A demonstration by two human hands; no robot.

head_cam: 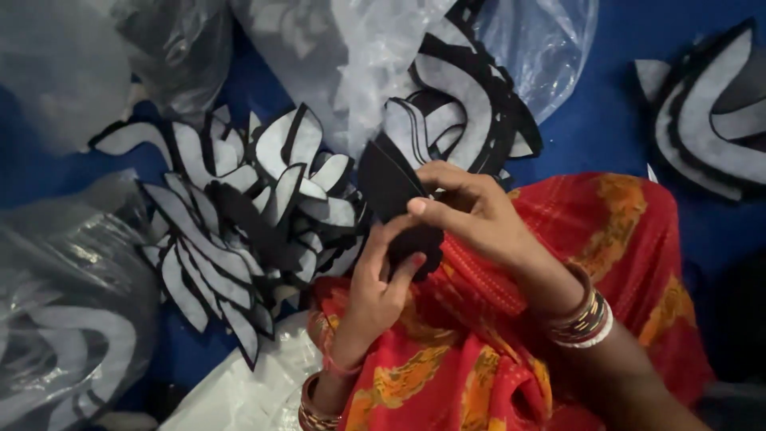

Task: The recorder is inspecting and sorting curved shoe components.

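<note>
Your left hand point(381, 275) and right hand point(471, 211) both grip the same black cut piece point(395, 203), held up over your lap, just right of the big heap. L hand comes from below: thumb and fingers pinched on the piece's lower edge, near the dark rounded end. R hand comes from the right, thumb and forefinger pressed together on the piece's upper right edge, other fingers curled behind it. Piece looks flat, dark, w/ no white face showing on this side; exact shape can't be told, hands cover part of it.

Below the hands: your red and orange patterned cloth point(558, 263), draped over the lap. Bangles point(589, 319) on the R wrist, more on the L wrist at bottom edge.

Left of the hands, a loose pile of black-and-white cut shapes point(239, 215) lies on the blue surface point(606, 120), touching the cloth's edge. Behind the hands, a clear plastic bag point(383, 56) w/ bigger curved black-and-white pieces point(467, 104) partly out of it. Another stack of curved pieces point(710, 120) sits far right, well apart. Second plastic bag point(64, 319) at lower left holds similar shapes, blurred.
</note>
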